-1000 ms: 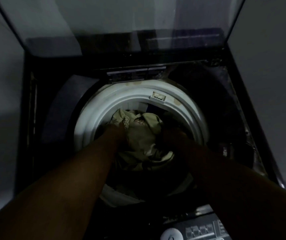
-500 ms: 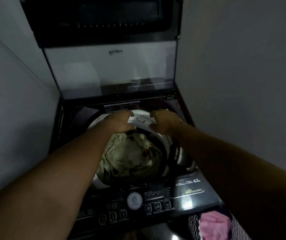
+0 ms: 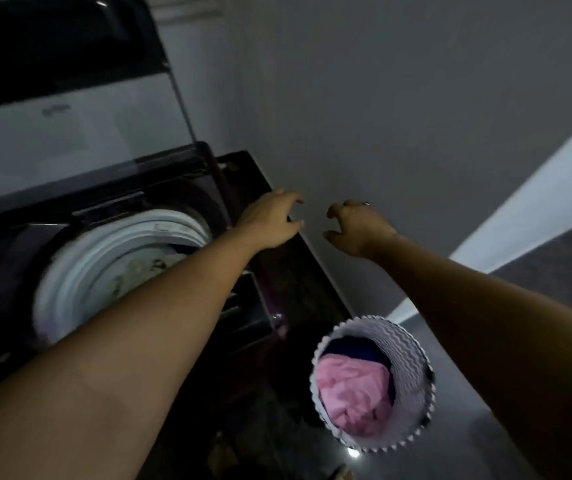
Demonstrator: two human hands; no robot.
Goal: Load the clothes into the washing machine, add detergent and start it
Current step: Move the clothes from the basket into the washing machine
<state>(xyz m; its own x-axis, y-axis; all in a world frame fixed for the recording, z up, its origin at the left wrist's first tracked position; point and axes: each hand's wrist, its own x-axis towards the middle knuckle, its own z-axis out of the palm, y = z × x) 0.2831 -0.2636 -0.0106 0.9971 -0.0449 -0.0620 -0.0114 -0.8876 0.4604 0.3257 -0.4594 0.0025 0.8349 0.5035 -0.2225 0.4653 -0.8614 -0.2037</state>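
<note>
Both hands are empty: left hand (image 3: 270, 220) and right hand (image 3: 357, 228) hover, fingers loosely curled, past the washing machine's (image 3: 298, 271) right edge. Pale clothes (image 3: 139, 271) lie in the drum (image 3: 80, 268); a pink garment (image 3: 354, 393) waits in the basket (image 3: 412, 348). Risk: in this dim light I may drop it beside the drum.

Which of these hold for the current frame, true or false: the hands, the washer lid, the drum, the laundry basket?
1. The left hand and right hand hold nothing. True.
2. The lid of the washing machine stands open. True.
3. The drum is empty. False: pale clothes lie inside it.
4. The pink garment lies in the drum. False: it lies in the basket.
5. The basket stands beside the washing machine, not on it. True.
</note>
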